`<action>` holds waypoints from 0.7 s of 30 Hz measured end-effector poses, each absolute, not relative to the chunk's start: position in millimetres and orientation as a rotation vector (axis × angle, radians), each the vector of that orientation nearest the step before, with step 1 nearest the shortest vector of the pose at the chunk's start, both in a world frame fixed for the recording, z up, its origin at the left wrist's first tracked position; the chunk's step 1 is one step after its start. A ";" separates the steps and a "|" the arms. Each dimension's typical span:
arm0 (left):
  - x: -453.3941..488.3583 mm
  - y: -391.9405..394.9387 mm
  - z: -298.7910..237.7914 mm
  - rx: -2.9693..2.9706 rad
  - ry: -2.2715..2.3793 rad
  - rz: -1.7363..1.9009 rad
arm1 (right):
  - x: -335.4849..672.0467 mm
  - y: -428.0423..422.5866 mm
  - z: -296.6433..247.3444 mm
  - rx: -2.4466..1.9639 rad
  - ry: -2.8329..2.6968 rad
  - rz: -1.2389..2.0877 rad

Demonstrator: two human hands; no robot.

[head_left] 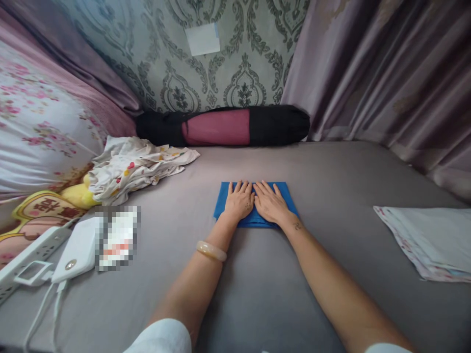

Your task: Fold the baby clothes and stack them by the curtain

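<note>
A folded blue cloth (257, 223) lies flat on the grey bed sheet (176, 206), straight ahead of me. Both palms rest on top of it, side by side. My left hand (239, 202) covers its left half with the fingers stretched out, and a pale bangle (211, 250) circles that wrist. On the right half lies my right hand (271, 203), flat, fingers pointing away from me. The two hands almost touch at the middle. Much of the cloth's top is hidden beneath them.
At the back lies a long black and pink bag (217, 127). Crumpled printed fabric (136, 166), a white power strip (33, 255) and a white power bank (79, 247) with cables are at left. Folded pale cloths (430, 240) lie at right. Curtains (338, 73) hang beside the wall.
</note>
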State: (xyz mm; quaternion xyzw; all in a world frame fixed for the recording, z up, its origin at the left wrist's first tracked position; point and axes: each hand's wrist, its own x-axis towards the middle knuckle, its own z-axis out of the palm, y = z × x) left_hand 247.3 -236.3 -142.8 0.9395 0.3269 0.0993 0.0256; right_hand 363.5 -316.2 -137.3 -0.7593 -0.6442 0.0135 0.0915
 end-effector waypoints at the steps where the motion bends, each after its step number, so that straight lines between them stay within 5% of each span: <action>1: 247.4 -236.4 -142.7 2.903 1.010 0.307 | 363.5 -316.2 -137.4 -2.256 -1.912 0.041; 21: 234.8 -236.0 -143.9 2.866 1.158 0.343 | 364.1 -322.6 -137.3 -2.360 -1.827 -0.026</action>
